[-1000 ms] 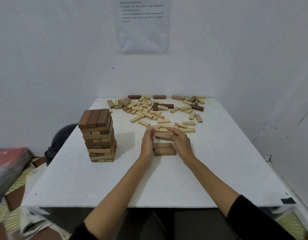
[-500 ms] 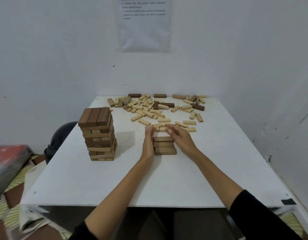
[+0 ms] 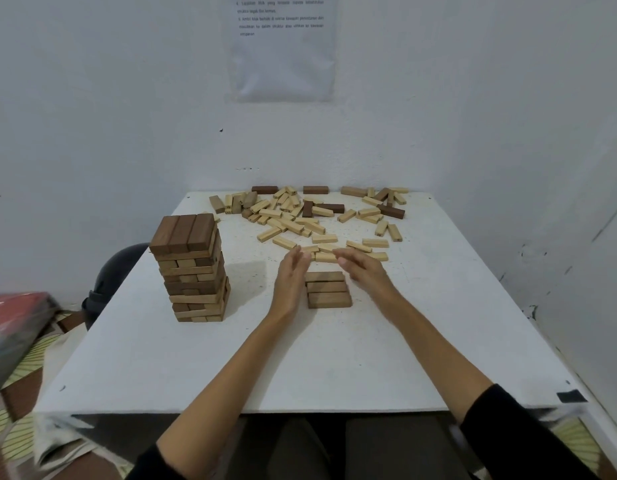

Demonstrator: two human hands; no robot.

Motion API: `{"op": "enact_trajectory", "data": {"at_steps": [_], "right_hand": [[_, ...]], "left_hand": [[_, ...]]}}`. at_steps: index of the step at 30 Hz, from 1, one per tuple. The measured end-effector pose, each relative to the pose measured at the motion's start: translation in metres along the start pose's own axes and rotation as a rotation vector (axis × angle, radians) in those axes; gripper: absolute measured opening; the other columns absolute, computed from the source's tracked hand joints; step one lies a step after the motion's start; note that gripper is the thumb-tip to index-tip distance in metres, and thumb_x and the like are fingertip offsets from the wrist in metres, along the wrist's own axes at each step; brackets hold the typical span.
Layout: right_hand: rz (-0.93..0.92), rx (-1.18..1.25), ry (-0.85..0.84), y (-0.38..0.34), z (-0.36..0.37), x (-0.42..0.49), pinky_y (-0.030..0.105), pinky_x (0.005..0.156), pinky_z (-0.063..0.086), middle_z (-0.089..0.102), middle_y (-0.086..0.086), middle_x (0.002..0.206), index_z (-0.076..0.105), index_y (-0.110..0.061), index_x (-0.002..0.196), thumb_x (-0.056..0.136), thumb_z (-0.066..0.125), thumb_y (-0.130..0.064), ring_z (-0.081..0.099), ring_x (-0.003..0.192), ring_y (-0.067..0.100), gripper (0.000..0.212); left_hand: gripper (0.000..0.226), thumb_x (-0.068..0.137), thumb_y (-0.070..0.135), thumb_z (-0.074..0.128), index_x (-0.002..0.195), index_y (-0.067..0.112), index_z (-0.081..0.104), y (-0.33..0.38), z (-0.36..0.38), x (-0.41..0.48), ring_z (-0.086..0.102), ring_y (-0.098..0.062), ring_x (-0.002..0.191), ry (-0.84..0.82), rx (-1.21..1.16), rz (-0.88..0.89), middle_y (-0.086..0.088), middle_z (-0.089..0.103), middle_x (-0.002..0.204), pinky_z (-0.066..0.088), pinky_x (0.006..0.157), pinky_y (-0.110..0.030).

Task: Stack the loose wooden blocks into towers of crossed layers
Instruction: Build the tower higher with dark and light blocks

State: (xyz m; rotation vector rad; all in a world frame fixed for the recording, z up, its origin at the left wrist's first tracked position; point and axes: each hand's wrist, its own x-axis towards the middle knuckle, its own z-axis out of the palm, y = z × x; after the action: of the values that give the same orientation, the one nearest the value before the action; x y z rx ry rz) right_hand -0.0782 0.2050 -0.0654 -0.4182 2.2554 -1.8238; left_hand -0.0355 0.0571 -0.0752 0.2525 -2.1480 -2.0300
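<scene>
Loose wooden blocks [image 3: 300, 220] are lying just beyond both hands, while three dark blocks [image 3: 328, 289] between them are forming a new base — the left hand [image 3: 290, 284] and right hand [image 3: 364, 271] are opening and drawing apart, empty.

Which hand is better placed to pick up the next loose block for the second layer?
Probably the right hand: its fingertips hover over the nearest loose blocks just behind the three-block base layer. The left hand stands edge-on against the layer's left side, better suited to steadying it.
</scene>
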Motion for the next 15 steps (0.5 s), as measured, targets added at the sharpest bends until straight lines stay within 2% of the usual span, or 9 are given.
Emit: {"op": "enact_trajectory", "data": {"at_steps": [3, 5, 6, 8, 9, 10, 11, 13, 15], "right_hand": [[0.044, -0.171, -0.149, -0.008, -0.026, -0.002, 0.025, 0.093, 0.036, 0.049, -0.003, 0.13, 0.047, -0.023, 0.134, 0.089, 0.06, -0.033, 0.045, 0.119, 0.012, 0.048], [0.081, -0.032, -0.107, -0.009, -0.028, -0.003, 0.029, 0.101, 0.036, 0.043, 0.001, 0.139, 0.035, -0.018, 0.142, 0.094, 0.046, -0.039, 0.042, 0.125, 0.014, 0.053], [0.088, 0.069, -0.054, -0.007, -0.023, -0.004, 0.031, 0.105, 0.034, 0.04, 0.003, 0.144, 0.032, -0.016, 0.144, 0.097, 0.037, -0.04, 0.04, 0.129, 0.016, 0.053], [0.091, 0.234, 0.064, -0.001, -0.006, -0.006, 0.03, 0.109, 0.027, 0.034, 0.005, 0.15, 0.026, -0.015, 0.146, 0.1, 0.026, -0.04, 0.034, 0.136, 0.017, 0.053], [0.088, 0.286, 0.101, 0.001, 0.002, -0.008, 0.028, 0.111, 0.023, 0.031, 0.003, 0.152, 0.023, -0.015, 0.147, 0.1, 0.023, -0.041, 0.03, 0.138, 0.016, 0.054], [0.081, 0.317, 0.126, 0.003, 0.01, -0.01, 0.024, 0.111, 0.021, 0.03, 0.001, 0.152, 0.022, -0.017, 0.147, 0.1, 0.021, -0.041, 0.028, 0.139, 0.013, 0.053], [0.079, 0.343, 0.135, 0.003, 0.018, -0.012, 0.018, 0.108, 0.023, 0.032, -0.002, 0.15, 0.023, -0.02, 0.146, 0.1, 0.02, -0.042, 0.03, 0.137, 0.01, 0.052], [0.091, 0.369, 0.124, 0.003, 0.029, -0.014, 0.011, 0.102, 0.028, 0.04, -0.008, 0.144, 0.027, -0.025, 0.143, 0.101, 0.02, -0.041, 0.039, 0.129, 0.004, 0.046], [0.062, 0.346, 0.121, 0.009, 0.034, -0.014, 0.02, 0.111, 0.022, 0.029, -0.006, 0.151, 0.019, -0.024, 0.148, 0.102, 0.023, -0.04, 0.03, 0.136, 0.006, 0.049]], "left_hand": [[0.066, 0.091, 0.055, 0.042, 0.146, 0.021, 0.028, 0.002, -0.013, 0.001, 0.03, -0.017, 0.137, -0.106, 0.163, 0.006, 0.0, 0.03, 0.148, 0.026, 0.11, -0.031], [0.059, 0.096, 0.053, 0.026, 0.146, 0.022, 0.024, 0.01, -0.011, -0.004, 0.025, -0.016, 0.14, -0.09, 0.087, -0.006, 0.001, 0.027, 0.152, 0.02, 0.115, -0.031], [0.055, 0.098, 0.049, 0.019, 0.146, 0.022, 0.023, 0.014, -0.007, -0.007, 0.026, -0.011, 0.138, -0.068, 0.005, -0.033, 0.005, 0.029, 0.149, 0.019, 0.112, -0.023], [0.045, 0.1, 0.043, 0.012, 0.137, 0.028, 0.033, 0.017, 0.005, -0.013, 0.042, 0.002, 0.114, -0.047, -0.099, -0.075, 0.016, 0.042, 0.126, 0.028, 0.092, -0.006], [0.039, 0.1, 0.043, 0.011, 0.127, 0.033, 0.037, 0.018, 0.011, -0.017, 0.046, 0.007, 0.097, -0.039, -0.107, -0.084, 0.018, 0.045, 0.114, 0.034, 0.082, -0.002], [0.037, 0.1, 0.045, 0.01, 0.123, 0.035, 0.037, 0.016, 0.016, -0.02, 0.047, 0.01, 0.092, -0.039, -0.102, -0.089, 0.02, 0.045, 0.112, 0.035, 0.079, -0.001], [0.041, 0.099, 0.047, 0.01, 0.128, 0.034, 0.036, 0.014, 0.019, -0.021, 0.048, 0.009, 0.101, -0.04, -0.102, -0.09, 0.021, 0.044, 0.123, 0.032, 0.087, -0.003], [0.059, 0.095, 0.053, 0.011, 0.145, 0.025, 0.026, 0.006, 0.021, -0.018, 0.031, -0.003, 0.132, -0.034, -0.099, -0.101, 0.012, 0.029, 0.148, 0.019, 0.105, -0.015], [0.07, 0.091, 0.062, 0.014, 0.148, 0.022, 0.022, 0.003, 0.021, -0.016, 0.02, -0.008, 0.141, -0.046, -0.076, -0.133, 0.007, 0.021, 0.154, 0.014, 0.115, -0.027]]}}
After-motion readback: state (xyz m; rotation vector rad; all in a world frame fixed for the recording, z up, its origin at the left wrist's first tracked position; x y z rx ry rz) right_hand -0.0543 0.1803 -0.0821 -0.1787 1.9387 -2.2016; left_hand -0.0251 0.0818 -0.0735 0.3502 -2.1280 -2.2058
